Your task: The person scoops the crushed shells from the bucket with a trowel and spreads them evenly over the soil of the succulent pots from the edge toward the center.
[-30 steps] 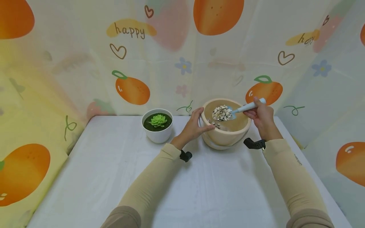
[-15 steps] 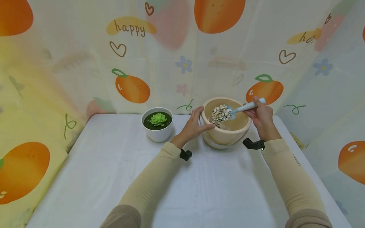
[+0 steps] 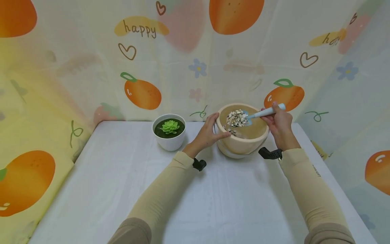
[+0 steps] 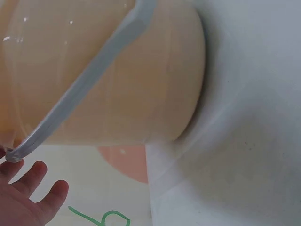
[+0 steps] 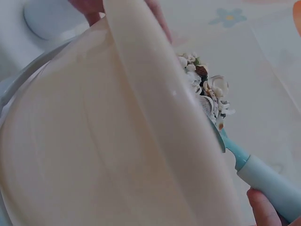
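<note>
Scarcely anything has moved since the earlier frame: on the tabletop [image 3: 231, 203], right of the succulent [image 3: 170, 126], the left hand [image 3: 205, 138] pinches the beige pot [image 3: 243, 145] by its left rim; the right hand [image 3: 281, 126] pinches the blue scoop [image 3: 264, 113], heaped with shell pieces [image 3: 236, 118], at the pot's opening.

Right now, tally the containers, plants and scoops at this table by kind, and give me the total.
Containers: 2 (beige bucket, white pot)
Plants: 1 (green succulent)
Scoops: 1 (light blue scoop)
Total: 4
</note>
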`<state>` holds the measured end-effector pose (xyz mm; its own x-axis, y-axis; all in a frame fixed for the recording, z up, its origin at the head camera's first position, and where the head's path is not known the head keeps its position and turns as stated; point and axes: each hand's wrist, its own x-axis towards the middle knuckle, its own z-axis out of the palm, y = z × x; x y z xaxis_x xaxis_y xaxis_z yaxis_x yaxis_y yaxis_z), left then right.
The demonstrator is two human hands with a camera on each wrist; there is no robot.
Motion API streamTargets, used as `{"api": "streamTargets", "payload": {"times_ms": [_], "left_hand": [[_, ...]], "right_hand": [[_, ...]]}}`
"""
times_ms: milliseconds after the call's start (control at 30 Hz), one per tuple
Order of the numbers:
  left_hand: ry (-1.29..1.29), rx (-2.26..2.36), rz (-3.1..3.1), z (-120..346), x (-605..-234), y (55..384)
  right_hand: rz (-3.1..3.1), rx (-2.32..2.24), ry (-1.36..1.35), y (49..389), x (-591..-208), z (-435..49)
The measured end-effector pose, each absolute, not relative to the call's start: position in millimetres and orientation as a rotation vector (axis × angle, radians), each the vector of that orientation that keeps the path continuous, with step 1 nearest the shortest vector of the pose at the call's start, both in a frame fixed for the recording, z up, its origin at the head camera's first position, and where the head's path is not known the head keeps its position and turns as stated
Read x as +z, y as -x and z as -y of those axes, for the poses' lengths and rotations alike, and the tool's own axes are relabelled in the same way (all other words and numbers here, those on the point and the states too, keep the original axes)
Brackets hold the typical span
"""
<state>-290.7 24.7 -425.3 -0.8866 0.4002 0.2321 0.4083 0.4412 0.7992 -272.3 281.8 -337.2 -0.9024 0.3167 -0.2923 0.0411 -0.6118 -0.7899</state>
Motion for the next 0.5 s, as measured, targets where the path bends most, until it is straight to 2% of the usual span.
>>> {"api": "streamTargets", "payload": {"times_ms": [500], "left_hand": [[0.724,-1.421,2.719,-15,-412,288]], "right_hand": [[1.291,2.607,0.596,264,-327,-280]]}}
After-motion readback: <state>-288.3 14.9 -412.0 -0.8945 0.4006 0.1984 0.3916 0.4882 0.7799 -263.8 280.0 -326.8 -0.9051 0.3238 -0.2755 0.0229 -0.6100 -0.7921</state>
